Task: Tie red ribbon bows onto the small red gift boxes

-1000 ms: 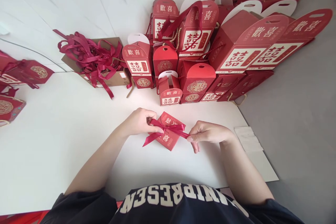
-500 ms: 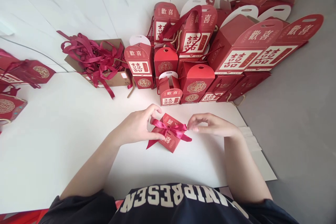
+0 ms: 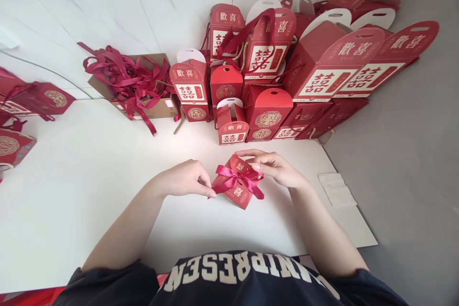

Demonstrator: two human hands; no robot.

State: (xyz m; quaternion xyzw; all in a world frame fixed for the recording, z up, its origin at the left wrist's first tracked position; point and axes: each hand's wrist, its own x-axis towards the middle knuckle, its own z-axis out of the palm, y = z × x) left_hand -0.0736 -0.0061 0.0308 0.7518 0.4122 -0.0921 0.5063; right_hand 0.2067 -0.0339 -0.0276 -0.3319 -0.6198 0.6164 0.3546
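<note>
A small red gift box [image 3: 239, 195] with pale lettering lies on the white table, turned at an angle to me. Around it runs a shiny crimson ribbon [image 3: 234, 178], tied in a bow on top, with a tail out to each side. My left hand [image 3: 186, 179] pinches the left tail's end between thumb and fingers, beside the box. From the far right, my right hand [image 3: 274, 166] grips the box, a finger stretched along its back corner and the thumb by the right bow loop. The box's far right side is partly hidden by that hand.
Many red boxes [image 3: 269, 112] are stacked along the wall behind. A brown carton [image 3: 165, 109] full of loose ribbons stands left of them. More red boxes [image 3: 59, 98] sit at the far left. White tissue [image 3: 337, 189] lies near the table's right edge.
My left hand has moved from the bow to the left ribbon tail and closed on it. My right hand has shifted left onto the box, which has moved slightly right and turned a little.
</note>
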